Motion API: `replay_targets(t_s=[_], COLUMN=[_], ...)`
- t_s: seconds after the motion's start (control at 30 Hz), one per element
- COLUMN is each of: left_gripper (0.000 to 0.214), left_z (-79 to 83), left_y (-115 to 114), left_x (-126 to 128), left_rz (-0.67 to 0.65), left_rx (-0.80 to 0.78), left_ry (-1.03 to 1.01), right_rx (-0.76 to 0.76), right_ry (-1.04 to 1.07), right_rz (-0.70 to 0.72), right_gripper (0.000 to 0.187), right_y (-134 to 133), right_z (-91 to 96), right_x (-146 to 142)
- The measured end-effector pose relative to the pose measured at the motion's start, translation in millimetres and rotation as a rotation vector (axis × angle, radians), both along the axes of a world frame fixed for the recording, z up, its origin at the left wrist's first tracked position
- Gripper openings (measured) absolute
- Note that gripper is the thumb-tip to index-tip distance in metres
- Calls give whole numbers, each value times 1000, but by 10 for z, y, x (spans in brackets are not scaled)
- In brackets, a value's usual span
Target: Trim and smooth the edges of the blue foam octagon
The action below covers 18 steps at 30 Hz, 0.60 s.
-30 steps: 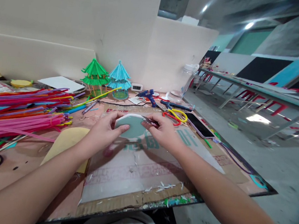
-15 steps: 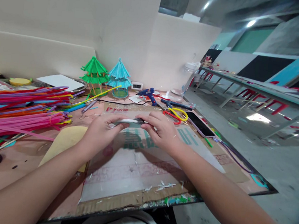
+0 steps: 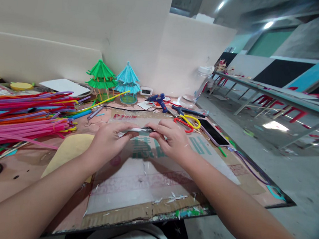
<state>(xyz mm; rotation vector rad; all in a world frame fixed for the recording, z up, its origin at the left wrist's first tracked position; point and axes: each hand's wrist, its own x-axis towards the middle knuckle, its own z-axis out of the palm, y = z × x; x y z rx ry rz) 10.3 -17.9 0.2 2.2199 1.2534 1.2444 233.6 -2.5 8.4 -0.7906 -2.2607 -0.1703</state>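
My left hand point(image 3: 107, 140) and my right hand point(image 3: 171, 139) meet over the middle of the table, both pinching a thin flat foam piece point(image 3: 134, 130), pale green with a white edge, held almost edge-on to me. A dark slim tool shows at my right fingertips against the piece; I cannot make out what it is. Below the hands lies a flattened cardboard sheet point(image 3: 147, 182) with teal print and small white scraps on it.
A heap of coloured straws point(image 3: 24, 116) fills the left. Green point(image 3: 101, 77) and blue point(image 3: 127, 82) straw pagodas stand at the back. A blue glue gun point(image 3: 158, 100), red and yellow scissors point(image 3: 187, 122) and a phone point(image 3: 213, 133) lie right. A tan paper point(image 3: 69, 150) lies beside my left wrist.
The foam piece has been tipped from facing me to nearly flat and edge-on. Both hands stayed together and rose slightly.
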Motion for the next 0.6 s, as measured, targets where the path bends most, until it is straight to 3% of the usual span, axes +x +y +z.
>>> replay_targets(t_s=[0.6], left_gripper=[18], left_z=[53], left_y=[12], left_x=[1], left_rz=[18], left_rx=[-27], left_ry=[24], right_rx=[-104], right_ry=[116], right_rz=[-27], right_gripper=[36], right_y=[53], right_z=[-43], right_x=[24])
